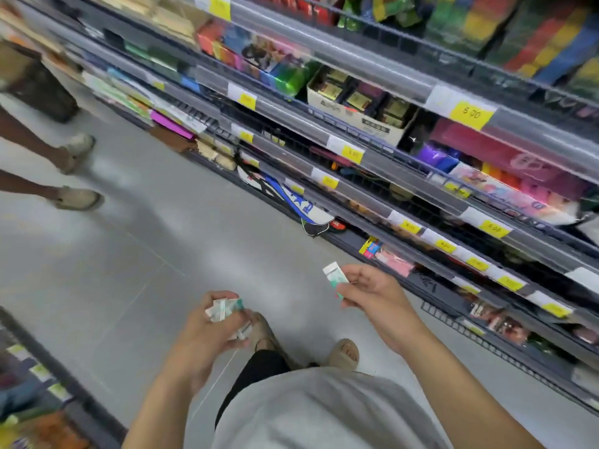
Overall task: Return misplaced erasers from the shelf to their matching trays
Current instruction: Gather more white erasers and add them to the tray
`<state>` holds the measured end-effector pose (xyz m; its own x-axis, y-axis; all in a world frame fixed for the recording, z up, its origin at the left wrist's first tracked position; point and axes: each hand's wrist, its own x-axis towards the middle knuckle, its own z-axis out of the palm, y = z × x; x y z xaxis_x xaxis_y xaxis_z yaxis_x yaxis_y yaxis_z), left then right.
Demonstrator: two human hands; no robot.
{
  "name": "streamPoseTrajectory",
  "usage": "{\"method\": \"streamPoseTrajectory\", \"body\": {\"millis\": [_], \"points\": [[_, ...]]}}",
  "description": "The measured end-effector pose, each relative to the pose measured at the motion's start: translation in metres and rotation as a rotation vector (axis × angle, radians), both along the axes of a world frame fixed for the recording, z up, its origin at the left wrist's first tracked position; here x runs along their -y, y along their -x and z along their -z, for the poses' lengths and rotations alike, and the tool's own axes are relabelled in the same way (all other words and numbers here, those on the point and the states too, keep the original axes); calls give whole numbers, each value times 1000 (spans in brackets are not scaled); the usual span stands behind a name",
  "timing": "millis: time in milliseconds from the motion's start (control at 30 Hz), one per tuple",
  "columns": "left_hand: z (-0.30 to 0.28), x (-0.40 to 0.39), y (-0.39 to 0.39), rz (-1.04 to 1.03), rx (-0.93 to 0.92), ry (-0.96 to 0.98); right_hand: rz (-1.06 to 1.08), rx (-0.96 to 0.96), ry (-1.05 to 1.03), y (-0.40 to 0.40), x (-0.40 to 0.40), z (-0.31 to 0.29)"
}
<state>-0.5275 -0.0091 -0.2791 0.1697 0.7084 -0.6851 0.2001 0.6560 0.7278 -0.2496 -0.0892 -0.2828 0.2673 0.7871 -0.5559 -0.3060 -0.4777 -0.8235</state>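
Head view: right hand [366, 288] grip pinches an eraser [337, 280] angled up-left; left hand [210, 328] clutches several erasers [223, 309].

A yellow price tag [471, 114] on the upper shelf rail [372, 71] reads "5 00"; other tags are blurred.

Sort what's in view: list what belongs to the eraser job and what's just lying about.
Job:
- single white-and-green wrapped eraser, pinched by right hand
- bunch of white-and-green erasers, gripped by left hand

Lying about:
- blue-and-white racket cover
- white cardboard display box
- magenta flat packet
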Motion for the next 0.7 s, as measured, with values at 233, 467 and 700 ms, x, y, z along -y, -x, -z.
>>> {"method": "streamPoseTrajectory", "body": {"millis": [233,467,700], "points": [[1,-58,81,-103,61,17,-76,-16,-3,76,-81,6],[-11,-153,127,-114,107,-1,-80,7,91,123,-130,19],[-21,-253,128,-123,111,-30,-46,-4,108,121,-202,31]]}}
